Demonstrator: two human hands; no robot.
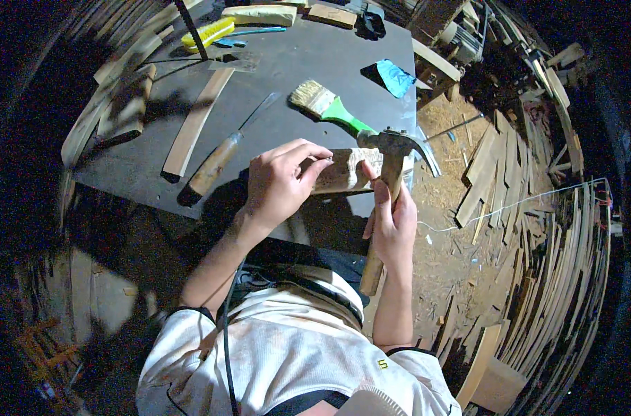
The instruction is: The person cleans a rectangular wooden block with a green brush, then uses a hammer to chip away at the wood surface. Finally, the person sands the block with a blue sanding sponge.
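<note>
My right hand (396, 220) is wrapped around the wooden handle of a claw hammer (401, 147), whose metal head points up past the table edge. One finger of that hand also rests against a short wood block (340, 175) with a rough, pale bark-like patch. At the block's left end, my left hand (279, 179) has thumb and forefinger pinched together; whatever lies between them is too small to make out. Just beyond the block lies a paintbrush (340, 113) with a green handle. Left of my left hand is a wooden-handled tool (218, 161) with a thin metal blade.
The dark table (260, 69) also carries a long wood strip (199, 123), a yellow brush (208, 33), a blue crumpled piece (394, 78) and wood offcuts (260, 14). Boards (492, 163) and shavings litter the floor at right. A thin white cable (506, 208) crosses there.
</note>
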